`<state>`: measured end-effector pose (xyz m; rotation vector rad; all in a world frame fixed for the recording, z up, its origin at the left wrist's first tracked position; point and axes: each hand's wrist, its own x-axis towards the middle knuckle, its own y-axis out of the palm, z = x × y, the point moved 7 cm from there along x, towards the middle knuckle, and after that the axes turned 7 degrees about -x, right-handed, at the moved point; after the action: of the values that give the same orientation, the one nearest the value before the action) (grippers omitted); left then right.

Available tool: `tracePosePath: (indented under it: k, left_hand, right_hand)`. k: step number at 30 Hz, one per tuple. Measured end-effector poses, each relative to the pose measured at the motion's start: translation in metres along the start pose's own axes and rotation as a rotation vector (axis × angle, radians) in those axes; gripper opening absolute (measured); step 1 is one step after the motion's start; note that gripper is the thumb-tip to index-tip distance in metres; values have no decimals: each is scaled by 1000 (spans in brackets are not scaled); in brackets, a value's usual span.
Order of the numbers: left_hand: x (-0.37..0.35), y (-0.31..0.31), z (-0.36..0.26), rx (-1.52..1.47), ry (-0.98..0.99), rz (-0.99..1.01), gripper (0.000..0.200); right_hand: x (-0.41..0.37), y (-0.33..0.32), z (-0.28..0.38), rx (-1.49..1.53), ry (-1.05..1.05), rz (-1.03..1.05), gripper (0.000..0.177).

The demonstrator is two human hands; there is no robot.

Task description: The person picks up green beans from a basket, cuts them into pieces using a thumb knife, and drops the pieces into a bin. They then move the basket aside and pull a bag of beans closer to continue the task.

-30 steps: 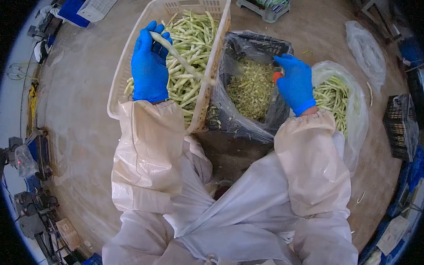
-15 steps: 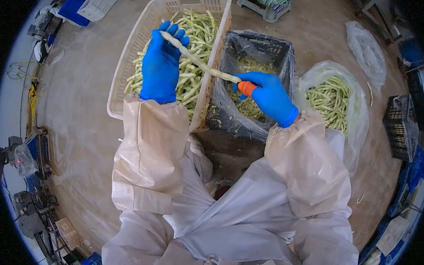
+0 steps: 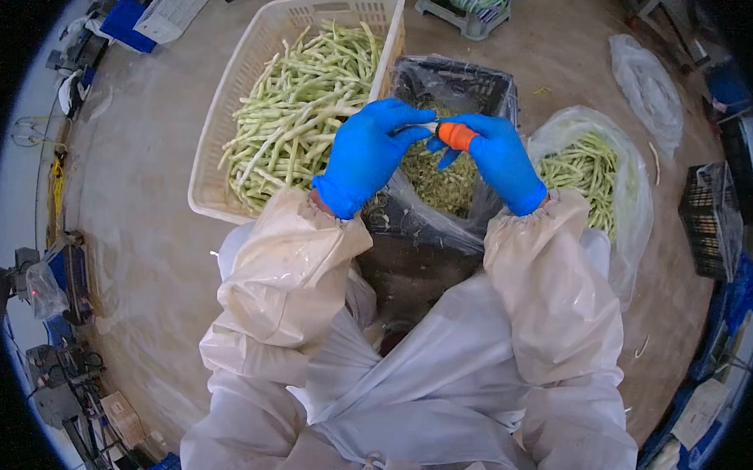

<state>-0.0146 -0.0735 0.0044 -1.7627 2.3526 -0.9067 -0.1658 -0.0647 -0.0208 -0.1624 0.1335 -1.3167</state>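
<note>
Over the black crate, my left hand (image 3: 370,153) in a blue glove is closed, thumb and fingers pinching a pale green bean (image 3: 421,126). Only a short piece of the bean shows between my hands; the rest is hidden. My right hand (image 3: 506,163), also blue-gloved, is closed at the bean's other end. An orange finger sleeve (image 3: 457,137) covers one of its digits. Below my hands, the plastic-lined black crate (image 3: 504,94) holds green trimmings (image 3: 446,183). Left of it, a large cream crate (image 3: 217,144) holds a pile of long pale green beans (image 3: 307,97).
A clear plastic bag (image 3: 638,213) of green beans stands right of the black crate. Beyond lie a crumpled plastic bag (image 3: 648,87) and another black crate (image 3: 709,220). A small stool (image 3: 470,25) is at the back. Equipment (image 3: 55,381) lines the left wall.
My left hand has moved right, from over the cream crate to close beside my right hand. The bean, stretched long between both hands before, is now mostly hidden. My right hand has shifted slightly right.
</note>
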Motion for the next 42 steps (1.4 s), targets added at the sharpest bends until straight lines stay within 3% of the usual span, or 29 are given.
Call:
tracePosePath:
  k: [4,10,15,19,21,22,25,27,28,30,35,42]
  left_hand:
    - [-1,-7,-8,152,48,-77,18]
    - [-1,-7,-16,198,24,-58,19]
    - [-5,0,-13,106,32,-51,19]
    - [-5,3,-15,227,37,-68,19]
    - [-5,2,-19,244,69,-106,19]
    - [-4,0,-16,113,17,-125,19]
    - [-1,-7,-8,-247,-148,-212,18]
    - [1,-17,-3,-446,-265,-311,18]
    - [4,-33,-1,-516,-221,-358,18]
    - [5,-71,0,-620,-186,-491,19]
    - [-6,-166,0,-342,179,-861,28]
    - [-27,-197,-30,-224,305,-1050,29]
  right_hand:
    - [-6,-16,24,-309,-344,-341,24]
    - [-13,7,28,-665,-395,-269,17]
    - [-18,13,35,-815,-415,-285,12]
    - [-19,13,34,-850,-441,-321,13]
    - [-12,2,14,-402,-163,-306,16]
    - [-9,0,3,-178,-26,-294,17]
    - [-6,-5,9,281,55,-166,20]
    - [-5,1,11,277,24,-145,19]
    - [-6,5,12,275,11,-144,19]
    - [-1,11,-7,124,-37,-148,18]
    - [-8,6,-3,-587,-40,-299,18]
    - [-11,2,-13,-772,12,-386,12]
